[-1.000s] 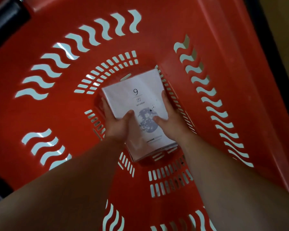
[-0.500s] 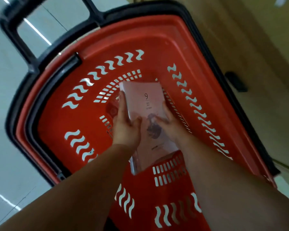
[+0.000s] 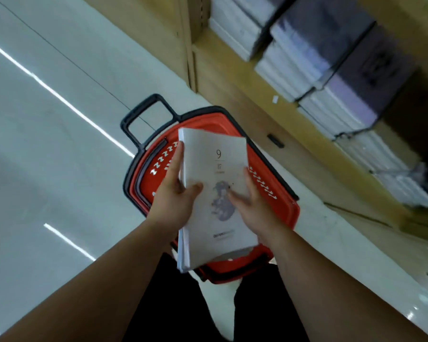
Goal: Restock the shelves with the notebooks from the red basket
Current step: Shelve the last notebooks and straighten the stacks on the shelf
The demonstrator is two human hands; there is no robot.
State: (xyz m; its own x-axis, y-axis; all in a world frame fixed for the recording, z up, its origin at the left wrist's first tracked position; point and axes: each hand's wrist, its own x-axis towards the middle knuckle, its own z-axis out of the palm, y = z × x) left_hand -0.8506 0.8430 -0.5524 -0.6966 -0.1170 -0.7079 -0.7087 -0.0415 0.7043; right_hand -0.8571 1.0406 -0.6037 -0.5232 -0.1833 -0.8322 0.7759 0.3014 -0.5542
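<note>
A stack of white notebooks (image 3: 215,201), its top cover printed with a "9" and a grey moon, hangs in the air above the red basket (image 3: 286,208). My left hand (image 3: 173,193) grips the stack's left edge, thumb on the cover. My right hand (image 3: 253,201) holds the right side, thumb on the moon picture. The basket stands on the floor below, mostly hidden by the stack and my hands. The wooden shelf (image 3: 265,95) runs along the upper right.
Stacks of white and purple notebooks (image 3: 336,77) fill the shelf at the upper right. The basket's black pull handle (image 3: 136,119) sticks out toward the pale tiled floor (image 3: 47,169) on the left. My dark trouser legs show at the bottom centre.
Both hands have lifted the notebook stack from the bottom of the basket to above its rim. The view has pulled back, so the floor and the shelf have come into sight.
</note>
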